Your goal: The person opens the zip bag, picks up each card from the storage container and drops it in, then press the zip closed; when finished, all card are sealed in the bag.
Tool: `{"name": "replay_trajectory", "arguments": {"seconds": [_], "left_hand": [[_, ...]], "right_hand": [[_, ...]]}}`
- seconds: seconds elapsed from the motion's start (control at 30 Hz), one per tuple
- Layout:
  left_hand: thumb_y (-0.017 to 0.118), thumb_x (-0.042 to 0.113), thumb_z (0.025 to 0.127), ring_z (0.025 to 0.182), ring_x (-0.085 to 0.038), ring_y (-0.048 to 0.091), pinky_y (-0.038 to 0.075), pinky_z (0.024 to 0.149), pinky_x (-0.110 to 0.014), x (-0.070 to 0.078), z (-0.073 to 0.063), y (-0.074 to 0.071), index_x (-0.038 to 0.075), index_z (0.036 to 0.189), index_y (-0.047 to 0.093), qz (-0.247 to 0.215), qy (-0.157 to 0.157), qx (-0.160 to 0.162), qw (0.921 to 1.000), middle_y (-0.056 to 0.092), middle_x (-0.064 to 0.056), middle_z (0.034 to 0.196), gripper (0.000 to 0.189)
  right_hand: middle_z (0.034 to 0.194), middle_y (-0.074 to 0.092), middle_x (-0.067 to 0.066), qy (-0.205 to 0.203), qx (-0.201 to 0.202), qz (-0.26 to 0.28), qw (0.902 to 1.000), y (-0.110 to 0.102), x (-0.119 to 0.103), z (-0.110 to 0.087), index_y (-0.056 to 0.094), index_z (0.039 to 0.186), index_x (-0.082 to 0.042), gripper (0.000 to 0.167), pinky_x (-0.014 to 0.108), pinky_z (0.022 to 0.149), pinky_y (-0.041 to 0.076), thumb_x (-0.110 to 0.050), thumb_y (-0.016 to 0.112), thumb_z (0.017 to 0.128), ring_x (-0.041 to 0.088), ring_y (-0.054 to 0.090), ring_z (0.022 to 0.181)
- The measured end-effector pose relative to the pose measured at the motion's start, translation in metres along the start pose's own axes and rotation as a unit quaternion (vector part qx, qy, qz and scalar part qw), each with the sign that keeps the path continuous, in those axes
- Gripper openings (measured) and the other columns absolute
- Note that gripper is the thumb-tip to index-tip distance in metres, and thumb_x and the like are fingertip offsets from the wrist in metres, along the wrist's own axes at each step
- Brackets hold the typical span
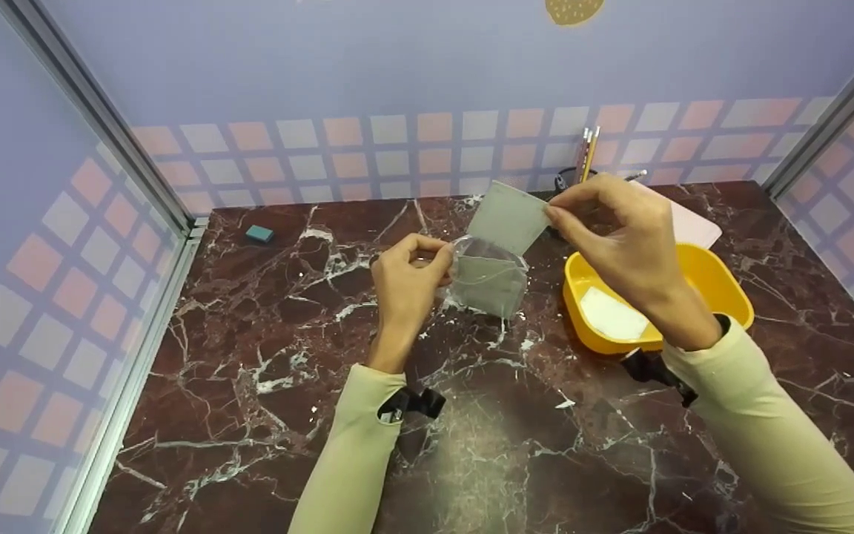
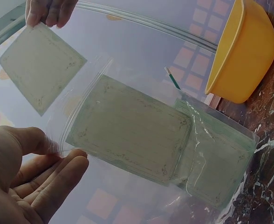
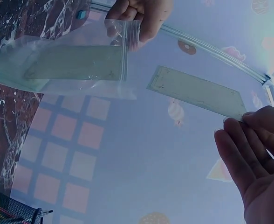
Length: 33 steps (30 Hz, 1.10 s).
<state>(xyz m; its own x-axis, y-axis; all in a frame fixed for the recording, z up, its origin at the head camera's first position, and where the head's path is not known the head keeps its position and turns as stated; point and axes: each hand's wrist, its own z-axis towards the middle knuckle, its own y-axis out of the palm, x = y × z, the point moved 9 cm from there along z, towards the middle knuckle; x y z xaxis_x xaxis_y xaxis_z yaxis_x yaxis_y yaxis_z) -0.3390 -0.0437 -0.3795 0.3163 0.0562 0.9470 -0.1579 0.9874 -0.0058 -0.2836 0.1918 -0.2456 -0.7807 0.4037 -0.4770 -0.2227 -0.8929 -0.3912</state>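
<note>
My left hand [image 1: 408,282] pinches a clear zip bag [image 3: 124,65] near its mouth, between thumb and fingers. Inside the bag are pale green bordered paper cards [image 2: 132,130], overlapping one another and seen through the plastic. A separate square card [image 1: 508,215] of the same kind hangs from my right hand [image 1: 623,237], which pinches it at one corner. In the left wrist view this loose card [image 2: 41,70] is outside the bag, just beyond the mouth. The right wrist view shows it apart from the zip strip.
Under my right forearm stands a yellow tub [image 1: 731,293] holding a white block [image 1: 612,313]. Pencils [image 1: 588,152] stand in a dark holder by the back wall, near a pale pink flat item [image 1: 686,219]. A small teal block [image 1: 259,233] lies on the marbled tabletop [image 1: 249,356], back left.
</note>
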Motion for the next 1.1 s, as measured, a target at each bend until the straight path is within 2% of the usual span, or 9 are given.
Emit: {"name": "replay_trajectory", "arguments": {"seconds": [0.2, 0.5, 0.67, 1.1], "left_hand": [[0.08, 0.001, 0.092, 0.061, -0.02, 0.074, 0.067, 0.058, -0.033, 0.0, 0.0, 0.0, -0.001, 0.091, 0.077, -0.001, 0.0, 0.001, 1.0, 0.075, -0.008, 0.073, 0.004], [0.08, 0.002, 0.092, 0.063, -0.02, 0.075, 0.067, 0.058, -0.033, 0.0, 0.0, -0.001, 0.0, 0.091, 0.077, 0.005, 0.001, 0.002, 1.0, 0.075, -0.007, 0.074, 0.004], [0.079, 0.002, 0.092, 0.062, -0.021, 0.075, 0.067, 0.058, -0.033, 0.001, 0.001, -0.001, 0.0, 0.091, 0.077, 0.004, 0.0, 0.002, 1.0, 0.075, -0.007, 0.073, 0.003], [0.08, 0.0, 0.092, 0.061, -0.02, 0.074, 0.067, 0.057, -0.034, 0.001, 0.001, -0.001, -0.002, 0.091, 0.076, -0.006, 0.006, 0.003, 1.0, 0.076, -0.009, 0.074, 0.004]], "right_hand": [[0.087, 0.075, 0.009, -0.007, -0.03, -0.007, 0.9995, 0.012, 0.001, -0.003, 0.073, 0.095, 0.006, 0.011, 0.015, 0.064, 0.06, 0.013, 0.078, 0.088, 0.007, 0.067, 0.071], [0.09, 0.076, 0.015, -0.004, -0.055, -0.006, 0.9985, 0.021, 0.002, -0.006, 0.072, 0.096, 0.005, 0.007, 0.017, 0.066, 0.062, 0.007, 0.078, 0.092, 0.009, 0.07, 0.073], [0.089, 0.076, 0.012, -0.009, -0.053, -0.008, 0.9985, 0.022, 0.001, -0.006, 0.072, 0.095, 0.005, 0.01, 0.017, 0.065, 0.062, 0.011, 0.079, 0.09, 0.01, 0.07, 0.073], [0.093, 0.075, 0.015, -0.027, -0.064, -0.018, 0.9974, 0.025, -0.003, -0.005, 0.071, 0.096, 0.005, 0.01, 0.017, 0.069, 0.062, 0.011, 0.077, 0.09, 0.017, 0.071, 0.076]]}}
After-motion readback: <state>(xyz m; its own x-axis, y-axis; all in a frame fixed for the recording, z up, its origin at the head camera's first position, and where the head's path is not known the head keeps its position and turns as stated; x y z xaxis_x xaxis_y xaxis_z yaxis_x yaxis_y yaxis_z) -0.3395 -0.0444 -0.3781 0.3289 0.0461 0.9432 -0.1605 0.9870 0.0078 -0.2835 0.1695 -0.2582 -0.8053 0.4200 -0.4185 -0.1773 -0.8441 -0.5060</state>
